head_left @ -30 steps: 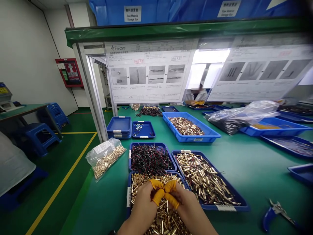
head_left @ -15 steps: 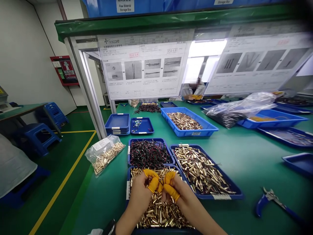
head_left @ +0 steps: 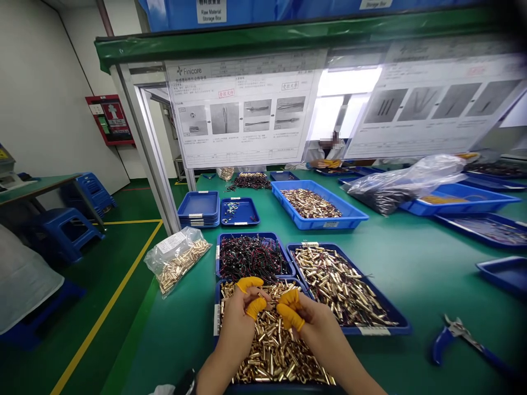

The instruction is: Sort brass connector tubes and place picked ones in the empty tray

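Note:
My left hand (head_left: 241,321) and my right hand (head_left: 315,326) hover over a blue tray (head_left: 217,329) heaped with small brass tubes (head_left: 269,354). Orange finger cots cover the thumbs and forefingers of both. Each hand is closed in a pinch; what the fingertips hold is too small to name. A gap of a few centimetres separates the two hands. Just beyond lies a blue tray of dark red and black wires (head_left: 251,257), and to its right a long tray of brass parts with wires (head_left: 341,291).
A clear bag of brass tubes (head_left: 177,262) lies at the table's left edge. Blue-handled pliers (head_left: 457,334) rest at the right. Stacked blue trays (head_left: 198,208), a deeper bin of brass parts (head_left: 315,206) and a plastic bag (head_left: 407,186) sit further back. Another person (head_left: 327,153) works across the table.
My hands, pressed together fingertip to fingertip before, have drawn apart over the tray. The view has tilted down a little since a second ago.

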Motion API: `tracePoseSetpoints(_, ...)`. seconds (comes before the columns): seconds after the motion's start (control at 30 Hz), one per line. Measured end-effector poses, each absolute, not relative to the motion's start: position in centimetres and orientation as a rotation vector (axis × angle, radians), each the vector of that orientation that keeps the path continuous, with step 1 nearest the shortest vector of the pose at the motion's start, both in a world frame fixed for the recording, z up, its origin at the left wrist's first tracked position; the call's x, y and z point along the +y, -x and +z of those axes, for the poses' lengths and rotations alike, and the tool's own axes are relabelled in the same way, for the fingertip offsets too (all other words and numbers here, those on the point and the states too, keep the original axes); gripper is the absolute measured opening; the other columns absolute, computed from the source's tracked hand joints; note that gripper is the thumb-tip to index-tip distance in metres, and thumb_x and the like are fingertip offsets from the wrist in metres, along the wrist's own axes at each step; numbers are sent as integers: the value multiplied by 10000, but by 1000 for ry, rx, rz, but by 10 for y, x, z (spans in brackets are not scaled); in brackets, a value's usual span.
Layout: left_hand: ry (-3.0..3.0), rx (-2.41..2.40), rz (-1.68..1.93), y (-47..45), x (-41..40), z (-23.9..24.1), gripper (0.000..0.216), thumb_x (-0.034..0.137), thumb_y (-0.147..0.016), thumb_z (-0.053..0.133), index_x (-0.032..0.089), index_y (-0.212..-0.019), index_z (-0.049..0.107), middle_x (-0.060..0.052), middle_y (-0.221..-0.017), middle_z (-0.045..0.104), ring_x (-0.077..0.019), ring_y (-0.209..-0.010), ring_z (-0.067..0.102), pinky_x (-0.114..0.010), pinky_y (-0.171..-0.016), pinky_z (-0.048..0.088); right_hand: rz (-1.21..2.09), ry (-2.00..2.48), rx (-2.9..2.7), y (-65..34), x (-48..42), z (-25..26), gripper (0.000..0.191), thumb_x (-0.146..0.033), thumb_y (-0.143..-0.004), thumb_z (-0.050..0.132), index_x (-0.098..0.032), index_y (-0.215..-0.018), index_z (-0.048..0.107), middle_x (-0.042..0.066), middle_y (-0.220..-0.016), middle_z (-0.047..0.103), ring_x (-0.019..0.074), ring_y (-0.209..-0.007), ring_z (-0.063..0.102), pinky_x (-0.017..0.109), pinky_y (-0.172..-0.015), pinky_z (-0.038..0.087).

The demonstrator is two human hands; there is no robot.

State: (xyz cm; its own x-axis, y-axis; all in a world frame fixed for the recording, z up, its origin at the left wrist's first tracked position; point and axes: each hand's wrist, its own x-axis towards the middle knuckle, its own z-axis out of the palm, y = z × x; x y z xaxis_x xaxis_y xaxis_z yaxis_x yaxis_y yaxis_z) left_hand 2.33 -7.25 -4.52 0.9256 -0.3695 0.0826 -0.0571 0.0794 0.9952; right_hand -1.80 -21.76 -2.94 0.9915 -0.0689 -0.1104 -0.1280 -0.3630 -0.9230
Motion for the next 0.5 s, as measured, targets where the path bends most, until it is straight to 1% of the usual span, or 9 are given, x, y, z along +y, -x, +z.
tracePoseSetpoints(0.1,-1552,-328,-214,-23,-73,-46,129,152,-716,503,147,-832,557,-45,-865,610,-141,-804,568,-286,-785,443,-14,2107,125,19,-219,-30,192,-289,-745,465,-142,-622,467,-17,-568,484,26,-527,371,126,-496,252)
tracePoseSetpoints(0.2,-1694,-329,-95,-22,-72,-43,78,175,-688,588,155,-762,599,-25,-773,584,-143,-752,530,-254,-701,420,-60,2224,77,20,-219,-31,183,-223,-756,419,-136,-595,438,-4,-565,494,33,-529,364,130,-510,217)
tracePoseSetpoints(0.27,-1736,-381,-35,-21,-71,-41,59,202,-718,580,160,-740,616,-22,-752,566,-138,-725,506,-243,-667,402,-74,2265,28,21,-219,-31,206,-226,-771,390,-135,-592,438,6,-573,506,40,-531,375,133,-515,216)
tracePoseSetpoints(0.33,-1739,-435,-20,-21,-71,-39,115,249,-761,553,162,-751,628,-28,-762,557,-138,-729,498,-241,-659,396,-60,2286,-8,22,-218,-30,214,-232,-781,374,-136,-608,455,13,-590,524,46,-538,394,135,-521,229)
tracePoseSetpoints(0.4,-1738,-465,-11,-21,-71,-38,159,288,-780,541,161,-762,635,-35,-774,555,-140,-738,497,-239,-658,396,-28,2292,-29,23,-218,-29,205,-223,-789,358,-139,-656,490,19,-627,554,52,-560,424,135,-536,252)
tracePoseSetpoints(0.5,-1742,-472,12,-21,-71,-38,168,293,-786,541,161,-773,644,-37,-790,564,-140,-754,510,-237,-675,401,-18,2284,-64,22,-218,-32,229,-259,-811,350,-151,-721,531,18,-677,587,57,-591,457,135,-549,262)
